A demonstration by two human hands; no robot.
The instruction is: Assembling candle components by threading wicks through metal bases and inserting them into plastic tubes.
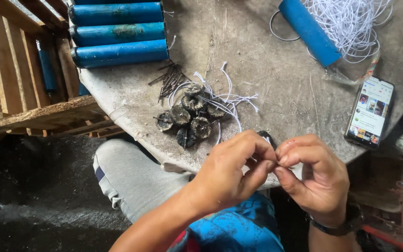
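My left hand (232, 170) and my right hand (311, 175) meet at the near edge of a round grey table (276, 70). Their fingertips pinch together around a small dark disc (266, 137) with a thin white string, mostly hidden by the fingers. Just beyond the hands lies a heap of several dark round discs (191, 119) with white strings (232, 98) trailing from them. A bundle of thin dark nails (169, 80) lies behind that heap.
Three blue tubes (120, 33) are stacked at the table's back left. Another blue tube (309, 31) lies beside a tangle of white string (350, 23) at the back right. A lit phone (370, 112) rests on the right. A wooden pallet (19, 70) stands left.
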